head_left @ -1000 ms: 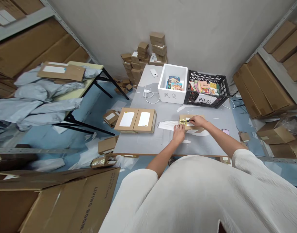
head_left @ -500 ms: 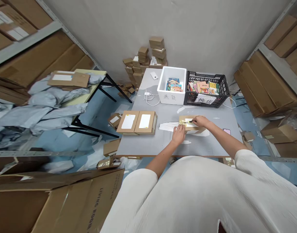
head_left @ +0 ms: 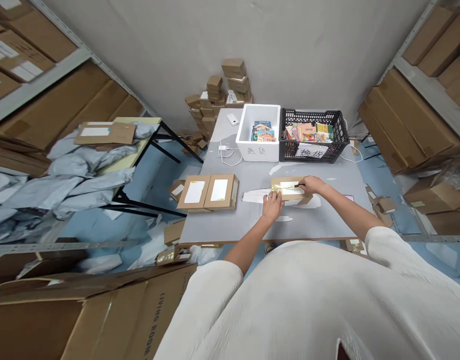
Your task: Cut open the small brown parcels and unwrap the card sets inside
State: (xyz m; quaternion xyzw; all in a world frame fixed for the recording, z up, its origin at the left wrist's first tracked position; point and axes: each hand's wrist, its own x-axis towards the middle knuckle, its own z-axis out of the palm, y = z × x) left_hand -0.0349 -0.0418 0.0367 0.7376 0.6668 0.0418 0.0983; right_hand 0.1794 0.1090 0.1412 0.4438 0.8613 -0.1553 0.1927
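A small cardboard box (head_left: 304, 193) with a white label (head_left: 289, 189) and shiny clear tape (head_left: 277, 188) at its left end lies on the grey table. My right hand (head_left: 311, 184) is closed round a utility knife (head_left: 297, 186), whose thin tip points left over the label. Whether the blade touches the box cannot be made out. My left hand (head_left: 273, 204) rests at the taped left end, its fingers stretched out onto the box edge. Under the box lies a torn white sheet (head_left: 254, 196).
Two labelled cardboard boxes (head_left: 207, 192) sit side by side at the table's left. Behind are a white foam bin (head_left: 259, 152) and a black crate (head_left: 337, 145), both with booklets. A white phone (head_left: 233, 119) and cable (head_left: 233, 161) lie near the back left. Grey parcels (head_left: 90, 182) cover another table.
My right hand with the knife has moved rightward relative to the box, showing more of the label. My left hand stays at the taped end. The whole view has shifted slightly.
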